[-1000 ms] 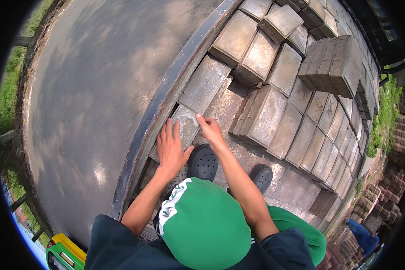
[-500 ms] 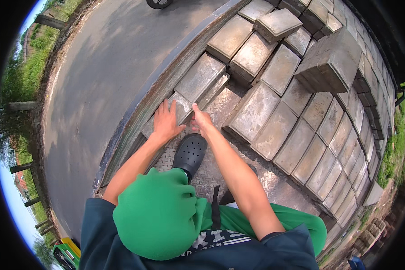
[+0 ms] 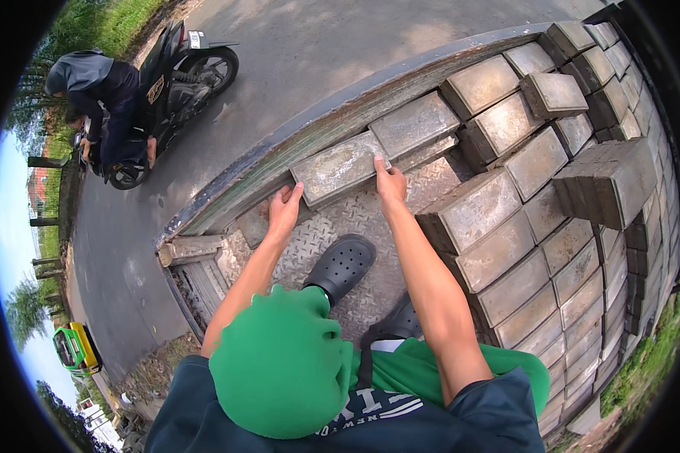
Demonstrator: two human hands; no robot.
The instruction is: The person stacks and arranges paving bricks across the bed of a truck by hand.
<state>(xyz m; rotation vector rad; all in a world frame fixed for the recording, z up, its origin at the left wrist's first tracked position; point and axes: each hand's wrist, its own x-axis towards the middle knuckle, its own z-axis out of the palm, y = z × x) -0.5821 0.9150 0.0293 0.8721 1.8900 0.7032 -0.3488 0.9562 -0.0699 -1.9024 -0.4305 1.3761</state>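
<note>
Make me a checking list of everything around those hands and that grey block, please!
Surface: ribbed metal truck bed, dusty.
Job's things: grey concrete block lying flat beside the bed's side rail.
Clutter: stacked blocks to the right; black clog on the bed.
Grippers: left hand at the block's left end, right hand on its right edge.
Cables: nothing seen.
Surroundings: road, person on motorbike, green vehicle.
</note>
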